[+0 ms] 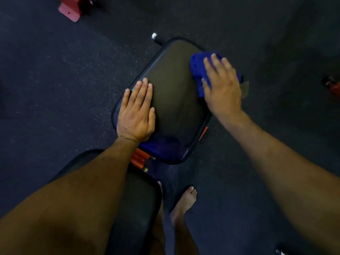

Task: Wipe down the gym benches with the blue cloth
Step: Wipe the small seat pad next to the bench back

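A black padded bench seat [171, 100] fills the middle of the view, its long axis running from lower left to upper right. My left hand [137, 115] lies flat on the pad's left edge with straight fingers. My right hand [222, 85] presses a bunched blue cloth [197, 69] against the pad's right edge, fingers spread over it. A blue sheen shows on the pad's near corner. A second black pad [136, 205] sits below, partly hidden by my left forearm.
Dark speckled rubber floor surrounds the bench. An orange-red frame part [139, 160] joins the two pads. A red machine foot [70, 9] stands at the top left, a red object [332, 85] at the right edge. My bare foot [184, 203] stands beside the lower pad.
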A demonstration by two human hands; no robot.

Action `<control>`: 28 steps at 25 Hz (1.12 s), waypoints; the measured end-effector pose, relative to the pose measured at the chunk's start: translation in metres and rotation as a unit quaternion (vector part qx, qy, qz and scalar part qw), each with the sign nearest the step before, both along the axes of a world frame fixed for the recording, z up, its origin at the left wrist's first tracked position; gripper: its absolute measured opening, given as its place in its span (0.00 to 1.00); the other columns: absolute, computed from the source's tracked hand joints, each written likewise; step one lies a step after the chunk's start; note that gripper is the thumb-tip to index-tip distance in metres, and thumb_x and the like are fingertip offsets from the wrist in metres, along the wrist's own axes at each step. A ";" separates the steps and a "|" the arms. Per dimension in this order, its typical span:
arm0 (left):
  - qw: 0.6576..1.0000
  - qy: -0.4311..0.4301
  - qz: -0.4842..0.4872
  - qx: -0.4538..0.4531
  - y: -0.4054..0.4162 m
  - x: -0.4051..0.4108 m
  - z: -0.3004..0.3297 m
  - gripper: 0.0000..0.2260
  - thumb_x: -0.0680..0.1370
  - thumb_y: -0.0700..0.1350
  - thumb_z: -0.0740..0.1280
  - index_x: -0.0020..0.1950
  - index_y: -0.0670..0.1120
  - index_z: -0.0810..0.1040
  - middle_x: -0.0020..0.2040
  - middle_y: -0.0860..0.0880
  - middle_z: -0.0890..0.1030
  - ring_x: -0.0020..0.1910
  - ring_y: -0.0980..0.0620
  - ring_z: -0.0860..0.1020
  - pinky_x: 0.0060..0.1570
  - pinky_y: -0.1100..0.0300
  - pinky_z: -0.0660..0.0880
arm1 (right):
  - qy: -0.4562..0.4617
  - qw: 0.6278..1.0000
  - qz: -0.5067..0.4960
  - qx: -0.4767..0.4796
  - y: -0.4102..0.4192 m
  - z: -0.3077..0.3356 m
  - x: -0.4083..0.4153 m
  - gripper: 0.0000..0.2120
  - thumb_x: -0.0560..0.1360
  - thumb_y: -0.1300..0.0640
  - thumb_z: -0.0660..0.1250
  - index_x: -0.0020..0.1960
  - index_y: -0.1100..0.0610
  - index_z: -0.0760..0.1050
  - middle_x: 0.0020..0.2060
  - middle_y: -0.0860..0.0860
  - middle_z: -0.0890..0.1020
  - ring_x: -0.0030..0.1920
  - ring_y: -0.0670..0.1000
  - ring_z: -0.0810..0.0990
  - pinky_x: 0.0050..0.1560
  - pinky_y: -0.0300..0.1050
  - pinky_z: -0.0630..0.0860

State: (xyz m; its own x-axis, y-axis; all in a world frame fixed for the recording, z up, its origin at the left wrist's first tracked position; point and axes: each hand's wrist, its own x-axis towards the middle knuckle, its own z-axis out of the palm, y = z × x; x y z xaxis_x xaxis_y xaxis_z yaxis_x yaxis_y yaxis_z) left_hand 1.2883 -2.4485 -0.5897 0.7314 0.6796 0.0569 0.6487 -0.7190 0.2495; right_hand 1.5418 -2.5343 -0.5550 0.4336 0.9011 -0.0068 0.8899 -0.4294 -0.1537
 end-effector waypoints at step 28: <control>0.871 -0.053 0.419 -0.252 -0.135 0.012 0.033 0.33 0.85 0.57 0.52 0.83 0.40 0.44 0.83 0.42 0.40 0.82 0.47 0.39 0.81 0.44 0.46 | 0.020 0.956 0.290 -0.045 0.085 0.024 0.045 0.24 0.84 0.44 0.49 0.76 0.52 0.64 0.74 0.51 0.69 0.73 0.55 0.67 0.71 0.66 0.60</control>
State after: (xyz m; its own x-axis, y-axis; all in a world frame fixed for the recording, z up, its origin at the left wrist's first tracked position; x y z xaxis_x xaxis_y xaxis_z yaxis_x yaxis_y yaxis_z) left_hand 1.3004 -2.5839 -0.5571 -0.0241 0.9304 -0.3657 0.8476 0.2130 0.4860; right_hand 1.5864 -2.4492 -0.5307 -0.1409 0.9848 -0.1014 0.9763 0.1212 -0.1791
